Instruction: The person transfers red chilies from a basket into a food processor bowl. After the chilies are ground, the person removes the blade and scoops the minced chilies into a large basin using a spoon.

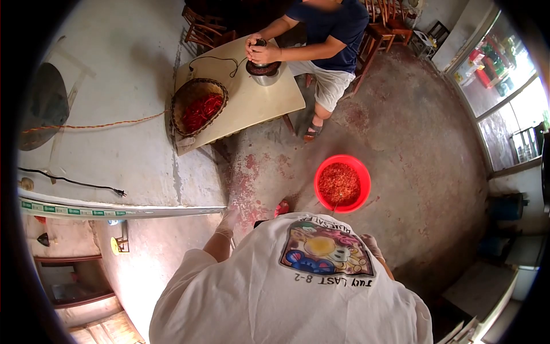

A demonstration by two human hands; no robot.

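- Red tub (365,184) of chopped peppers (339,181), floor right of centre: a careless step could tip it.
- Left hand (228,221), right hand (370,245): can't tell how either's fingers sit.
- Loose cord (220,58) on the desk (258,107): a snag could topple the pot (267,79).

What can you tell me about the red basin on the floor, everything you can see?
The basin is round, open-topped and bright red, with a smooth surface that looks like plastic. It sits upright on the worn, stained floor, apart from the table. Inside lies a wide mass of finely chopped orange-red bits flecked with paler ones, with red wall showing around it. No hand is seen touching the basin.
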